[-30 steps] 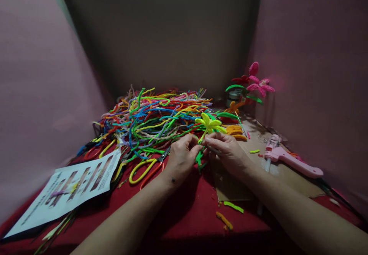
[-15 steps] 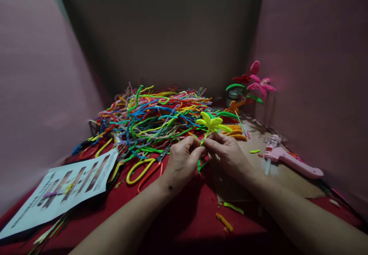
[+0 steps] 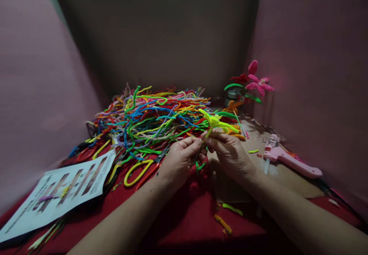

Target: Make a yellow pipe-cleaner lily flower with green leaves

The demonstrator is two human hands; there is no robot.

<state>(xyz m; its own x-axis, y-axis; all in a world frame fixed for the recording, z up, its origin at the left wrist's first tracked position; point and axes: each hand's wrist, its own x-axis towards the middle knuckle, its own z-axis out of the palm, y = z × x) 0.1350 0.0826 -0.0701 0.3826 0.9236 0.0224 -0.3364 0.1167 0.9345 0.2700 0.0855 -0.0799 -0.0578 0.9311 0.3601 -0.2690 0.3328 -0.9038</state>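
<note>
A yellow pipe-cleaner flower rises above my fingers, its petals spread and tilted to the right. My right hand pinches its thin stem just under the bloom. Beside it, my left hand is closed on the lower stem, fingertips almost meeting those of the right. A green pipe-cleaner piece hangs below the fingers; how it joins the stem is hidden. Scissors with a yellow and a red handle lie left of my left hand.
A heap of colourful pipe cleaners fills the back. At right, a pink glue gun rests on cardboard. Pink pipe-cleaner flowers stand behind it. A printed sheet lies at left. Yellow-green and orange scraps lie in front.
The flower has turned, showing its petals more from the side and leaning right. My left fingers have curled in further round the stem. Both hands stay in nearly the same place.
</note>
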